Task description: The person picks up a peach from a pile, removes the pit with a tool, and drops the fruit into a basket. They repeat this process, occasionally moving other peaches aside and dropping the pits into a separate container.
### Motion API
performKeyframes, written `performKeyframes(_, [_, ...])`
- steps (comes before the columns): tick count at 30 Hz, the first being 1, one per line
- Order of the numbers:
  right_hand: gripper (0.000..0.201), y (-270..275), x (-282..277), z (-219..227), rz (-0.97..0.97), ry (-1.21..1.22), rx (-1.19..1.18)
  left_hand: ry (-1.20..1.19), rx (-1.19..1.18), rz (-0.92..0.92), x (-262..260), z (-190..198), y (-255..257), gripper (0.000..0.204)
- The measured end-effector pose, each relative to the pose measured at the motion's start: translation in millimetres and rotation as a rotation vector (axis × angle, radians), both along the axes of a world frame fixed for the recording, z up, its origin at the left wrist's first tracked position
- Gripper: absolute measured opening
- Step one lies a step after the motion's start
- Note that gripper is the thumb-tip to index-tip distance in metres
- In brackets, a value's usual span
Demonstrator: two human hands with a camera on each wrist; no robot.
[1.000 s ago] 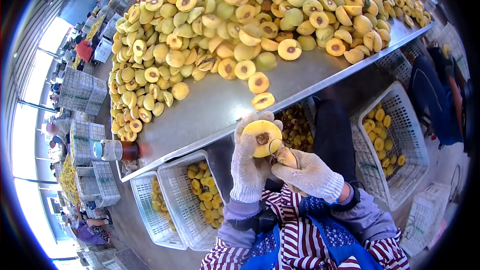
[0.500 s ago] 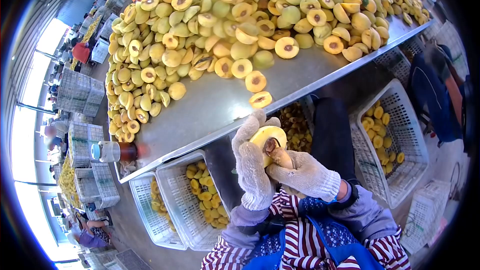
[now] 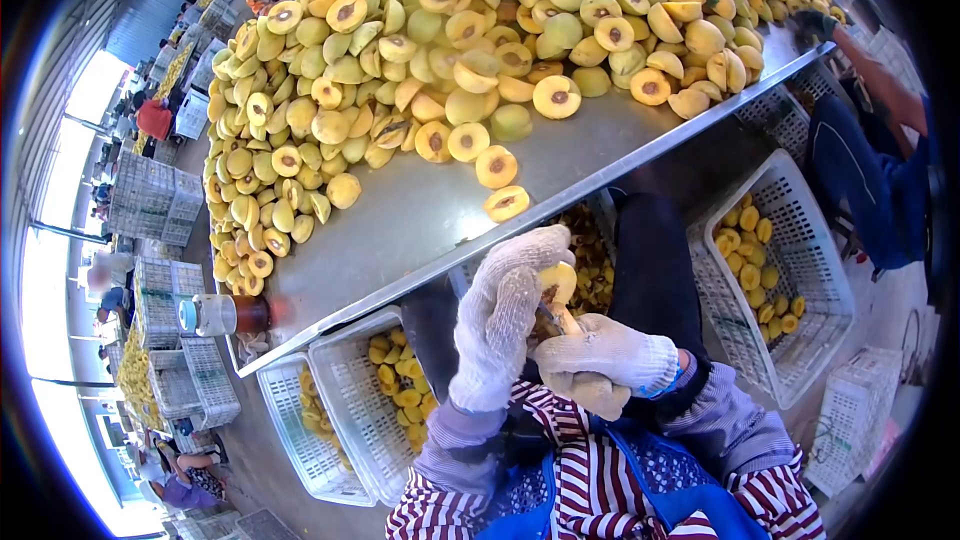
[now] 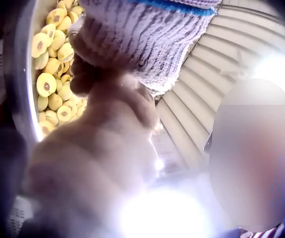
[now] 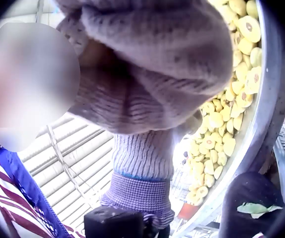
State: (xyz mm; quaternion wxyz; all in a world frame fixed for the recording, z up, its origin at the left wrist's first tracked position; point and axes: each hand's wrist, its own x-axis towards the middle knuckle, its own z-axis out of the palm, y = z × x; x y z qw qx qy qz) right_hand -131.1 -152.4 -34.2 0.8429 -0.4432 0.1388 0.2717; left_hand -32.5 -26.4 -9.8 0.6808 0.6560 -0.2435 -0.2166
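Steel table [image 3: 420, 210]: widest item, sloping across my view, heaped with halved yellow fruit [image 3: 480, 30] at its far side. White crates [image 3: 360, 410], below the table edge: one at my left holds finished halves, another [image 3: 800, 270] at my right the same. Fruit half [image 3: 556, 282], held in front of my chest, just under the table edge: a second ago its cut face was up and open to view; now it is turned over and mostly hidden behind my glove, so I judge the pit is nearly worked out. Left hand [image 3: 500, 315]: gloved, fingers curled round the half. Right hand [image 3: 598, 355]: gloved, closed on a small coring tool [image 3: 562, 318], its tip touching the fruit from below.
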Motion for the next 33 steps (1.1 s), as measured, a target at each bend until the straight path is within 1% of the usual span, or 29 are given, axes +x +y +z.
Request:
performKeyframes(2, [0.034, -0.7, -3.9, -1.4, -0.029, -0.084, 0.072, 0.074, -0.034, -0.111, 7.1, 3.1, 2.7, 0.029])
performKeyframes(3, [0.033, -3.6, -6.6, -8.3, 0.021, -0.036, 0.333, -0.192, -0.037, -0.144, 11.6, 5.7, -0.4, 0.025])
performKeyframes(5, [0.032, -6.2, -10.6, -34.0, 0.125, 0.063, 0.856, -0.275, -0.062, -0.187, 14.4, 6.5, -5.4, 0.037])
performKeyframes(6, [0.030, 1.0, -10.3, -41.6, 0.169, -0.030, 1.119, -0.318, -0.073, -0.209, 16.1, 7.2, -6.9, 0.044])
performKeyframes(7, [0.029, 13.2, -9.8, -48.3, 0.215, -0.128, 1.379, -0.375, -0.088, -0.227, 17.8, 8.7, -8.6, 0.045])
performKeyframes(9, [0.028, 29.4, -11.2, -56.3, 0.199, -0.234, 1.559, -0.484, -0.122, -0.261, 19.1, 11.7, -11.9, 0.045])
performKeyframes(10, [0.028, 36.3, -6.9, -48.1, 0.198, -0.285, 1.651, -0.537, -0.138, -0.277, 19.8, 12.2, -13.3, 0.045])
performKeyframes(11, [0.029, 13.7, -19.4, -29.9, 0.098, -0.071, 1.427, -0.465, -0.138, -0.315, 24.3, 5.7, -13.4, 0.050])
performKeyframes(12, [0.030, -0.2, -22.5, -12.8, 0.004, 0.130, 1.191, -0.251, -0.196, -0.326, 20.4, 6.7, -14.6, 0.051])
performKeyframes(13, [0.030, 5.6, -22.7, -22.6, 0.022, 0.048, 1.309, -0.037, -0.253, -0.335, 13.2, 8.0, -16.5, 0.051])
performKeyframes(14, [0.031, 17.8, -23.9, -41.5, 0.040, -0.035, 1.426, 0.178, -0.306, -0.341, 9.2, 8.5, -17.5, 0.052])
performKeyframes(15, [0.031, 18.8, -22.9, -41.0, 0.046, -0.057, 1.467, 0.176, -0.328, -0.377, 11.4, 5.7, -17.5, 0.049])
performKeyframes(16, [0.032, 19.8, -20.9, -38.3, 0.052, -0.079, 1.508, 0.021, -0.293, -0.396, 15.3, 6.3, -18.4, 0.043])
performKeyframes(18, [0.032, 9.4, -23.1, -24.2, 0.035, 0.006, 1.440, -0.285, -0.220, -0.426, 26.3, 8.0, -21.3, 0.032])
performKeyframes(20, [0.031, 12.8, -34.8, -44.3, -0.025, 0.098, 1.440, -0.417, -0.198, -0.413, 32.4, 8.5, -21.5, 0.030])
performKeyframes(22, [0.030, 11.0, -29.5, -37.3, -0.034, 0.099, 1.396, -0.563, -0.175, -0.419, 40.3, 8.5, -24.5, 0.028])
performKeyframes(23, [0.029, 7.0, -27.1, -30.1, -0.013, 0.070, 1.350, -0.098, -0.252, -0.372, 21.4, -0.5, -20.7, 0.034])
performKeyframes(24, [0.029, 5.4, -23.4, -22.8, 0.007, 0.043, 1.304, 0.168, -0.378, -0.399, 11.5, 3.4, -22.4, 0.045])
performKeyframes(26, [0.029, 21.3, -24.7, -46.9, 0.034, -0.072, 1.519, 0.431, -0.398, -0.251, -4.9, 7.1, -25.5, 0.053])
performKeyframes(28, [0.029, 21.0, -25.6, -51.1, 0.022, -0.041, 1.481, 0.531, -0.423, -0.191, -8.9, 6.9, -27.2, 0.055])
performKeyframes(29, [0.029, 12.2, -29.8, -48.0, -0.004, 0.048, 1.338, 0.580, -0.436, -0.158, -11.2, 7.0, -27.9, 0.055])
performKeyframes(31, [0.029, 0.3, -28.1, -26.8, -0.039, 0.122, 1.007, 0.660, -0.468, -0.067, -18.3, 9.8, -29.4, 0.057])
performKeyframes(32, [0.029, -4.7, -25.5, -11.0, -0.051, 0.104, 0.821, 0.696, -0.482, -0.023, -19.3, 10.8, -29.5, 0.057])
performKeyframes(33, [0.029, -5.4, -24.1, -8.3, -0.051, 0.097, 0.741, 0.732, -0.479, -0.012, -18.8, 10.9, -28.7, 0.056])
